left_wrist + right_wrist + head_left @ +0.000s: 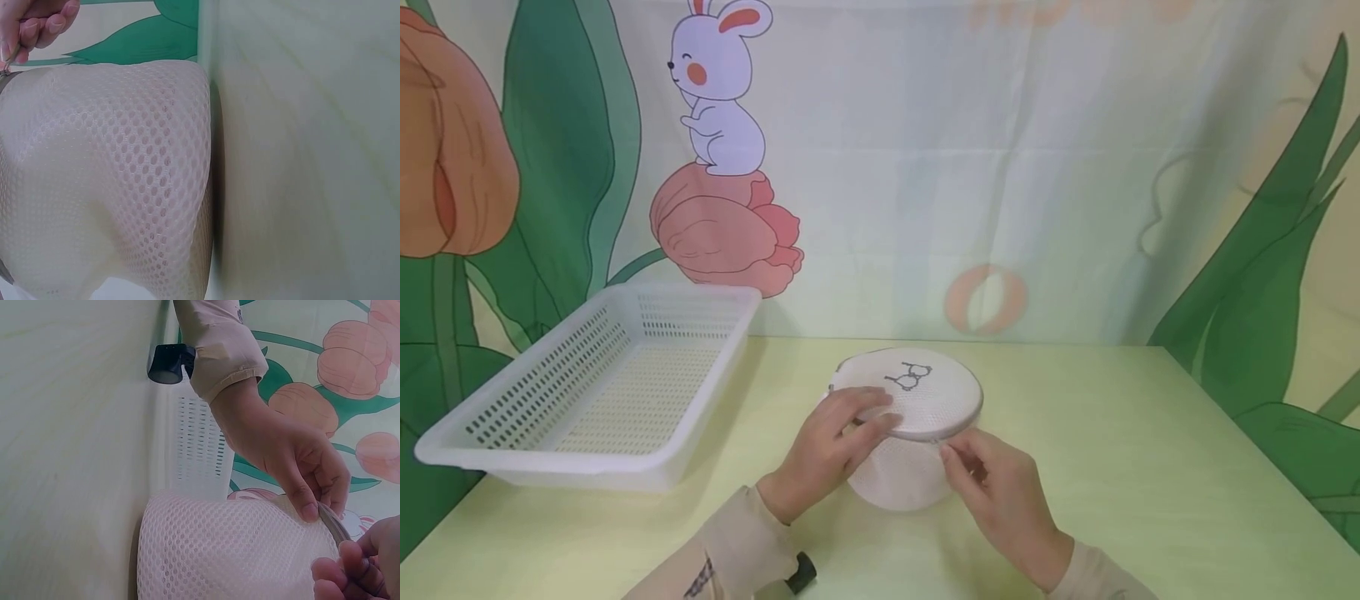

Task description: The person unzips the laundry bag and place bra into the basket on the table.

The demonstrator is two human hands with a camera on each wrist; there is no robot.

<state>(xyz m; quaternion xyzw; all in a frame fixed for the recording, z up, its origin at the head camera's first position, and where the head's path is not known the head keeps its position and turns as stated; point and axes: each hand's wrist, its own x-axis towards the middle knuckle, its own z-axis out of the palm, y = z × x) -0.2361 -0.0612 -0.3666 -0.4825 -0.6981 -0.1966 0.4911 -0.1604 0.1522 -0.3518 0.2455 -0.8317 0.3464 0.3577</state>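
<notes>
A white mesh laundry bag [898,483] stands upright on the table. Its round lid [940,392] bears a small dark line drawing, and a grey zipper band runs round the edge. My left hand [831,446] lies over the lid's left front and pinches the zipped rim between thumb and fingers. At the front right of that rim, my right hand [1003,492] pinches the zipper pull with thumb and curled forefinger. The left wrist view has the bag's honeycomb mesh [144,162] up close, with the right hand [44,25] at its top corner.
A white perforated plastic basket [692,467] stands on the left of the pale green table [1150,483]. Behind the table hangs a cloth [1075,167] printed with tulips and a rabbit. A black camera mount [167,364] sticks out from the left sleeve [225,350].
</notes>
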